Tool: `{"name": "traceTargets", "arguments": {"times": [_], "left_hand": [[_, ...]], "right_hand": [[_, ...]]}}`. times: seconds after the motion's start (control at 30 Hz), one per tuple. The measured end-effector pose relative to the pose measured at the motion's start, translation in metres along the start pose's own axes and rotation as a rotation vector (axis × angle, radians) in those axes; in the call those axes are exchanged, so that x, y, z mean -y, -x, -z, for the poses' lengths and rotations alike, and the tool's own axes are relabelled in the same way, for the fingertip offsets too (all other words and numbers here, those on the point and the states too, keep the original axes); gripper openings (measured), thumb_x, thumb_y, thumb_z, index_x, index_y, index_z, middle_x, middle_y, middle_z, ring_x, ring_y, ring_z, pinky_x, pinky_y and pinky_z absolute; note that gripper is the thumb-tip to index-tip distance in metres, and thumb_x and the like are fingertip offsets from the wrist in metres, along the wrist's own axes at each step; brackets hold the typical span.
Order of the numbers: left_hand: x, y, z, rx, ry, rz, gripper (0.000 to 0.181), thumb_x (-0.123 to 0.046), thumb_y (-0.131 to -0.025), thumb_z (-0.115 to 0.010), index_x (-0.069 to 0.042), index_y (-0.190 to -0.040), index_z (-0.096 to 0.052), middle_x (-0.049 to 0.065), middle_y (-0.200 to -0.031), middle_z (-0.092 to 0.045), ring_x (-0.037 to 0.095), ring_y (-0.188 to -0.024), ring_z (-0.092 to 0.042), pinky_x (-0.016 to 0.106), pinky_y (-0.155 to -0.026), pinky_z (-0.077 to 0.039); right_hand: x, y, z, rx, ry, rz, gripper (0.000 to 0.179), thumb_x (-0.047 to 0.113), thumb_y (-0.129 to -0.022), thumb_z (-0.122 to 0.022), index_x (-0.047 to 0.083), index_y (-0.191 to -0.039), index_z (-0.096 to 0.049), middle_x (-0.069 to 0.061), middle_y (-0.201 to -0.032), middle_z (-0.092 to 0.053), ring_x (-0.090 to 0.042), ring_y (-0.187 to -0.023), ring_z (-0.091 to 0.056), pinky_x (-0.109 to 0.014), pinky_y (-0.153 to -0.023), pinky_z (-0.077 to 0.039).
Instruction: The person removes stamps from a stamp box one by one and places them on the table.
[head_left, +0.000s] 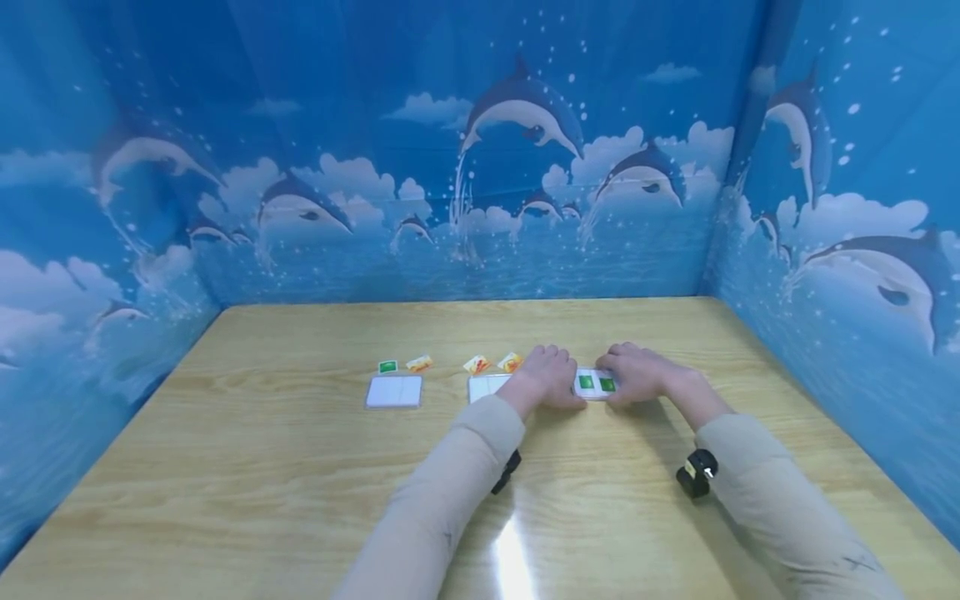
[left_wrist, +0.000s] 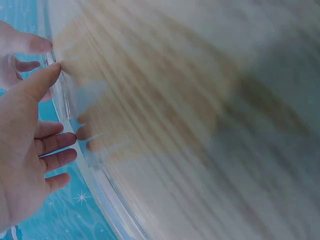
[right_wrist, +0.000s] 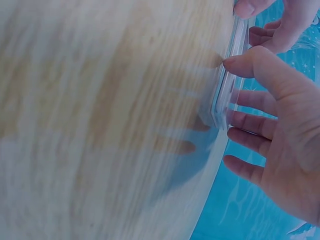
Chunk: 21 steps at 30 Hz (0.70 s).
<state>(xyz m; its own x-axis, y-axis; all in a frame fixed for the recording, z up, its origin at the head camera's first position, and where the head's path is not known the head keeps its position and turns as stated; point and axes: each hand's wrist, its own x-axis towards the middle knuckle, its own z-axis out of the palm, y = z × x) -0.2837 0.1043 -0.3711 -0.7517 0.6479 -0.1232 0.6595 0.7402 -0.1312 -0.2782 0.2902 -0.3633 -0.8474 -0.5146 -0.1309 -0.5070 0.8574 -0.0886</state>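
Note:
A flat white case [head_left: 596, 395] with a clear rim lies on the table between my two hands, with two small green cards [head_left: 586, 382] side by side on it. My left hand [head_left: 551, 377] grips its left end, thumb at the near edge and fingers toward the far side. At the right end, my right hand [head_left: 637, 372] holds it the same way. In the right wrist view the right thumb [right_wrist: 240, 64] touches the clear edge of the case [right_wrist: 222, 95], while the fingers reach behind it. The left wrist view shows both thumbs close together at the edge.
Left of the hands, a second white case [head_left: 483, 387] is partly covered by my left arm. A third white case [head_left: 393, 392] lies farther left. Behind them are a green card [head_left: 387, 367] and orange-yellow cards [head_left: 420, 363]. Dolphin-print curtains [head_left: 337, 250] border the wooden table [head_left: 262, 467].

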Motion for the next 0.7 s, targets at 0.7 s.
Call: {"name": "traceTargets", "arguments": {"times": [0.7], "left_hand": [[0.0035,-0.0012,-0.0034,0.029,0.034,-0.006,0.064,-0.063,-0.083,-0.052,-0.014,-0.124,-0.053,0.000,-0.114,-0.051,0.014,-0.100,-0.044,0.033,-0.095,-0.033]], "right_hand": [[0.0016,-0.0007,-0.0018,0.000,-0.069,0.036,0.060,0.034,-0.070,-0.075,0.005,-0.120,-0.058,-0.009,-0.106,-0.054,-0.023,-0.091,-0.050,-0.042,-0.079,-0.044]]}}
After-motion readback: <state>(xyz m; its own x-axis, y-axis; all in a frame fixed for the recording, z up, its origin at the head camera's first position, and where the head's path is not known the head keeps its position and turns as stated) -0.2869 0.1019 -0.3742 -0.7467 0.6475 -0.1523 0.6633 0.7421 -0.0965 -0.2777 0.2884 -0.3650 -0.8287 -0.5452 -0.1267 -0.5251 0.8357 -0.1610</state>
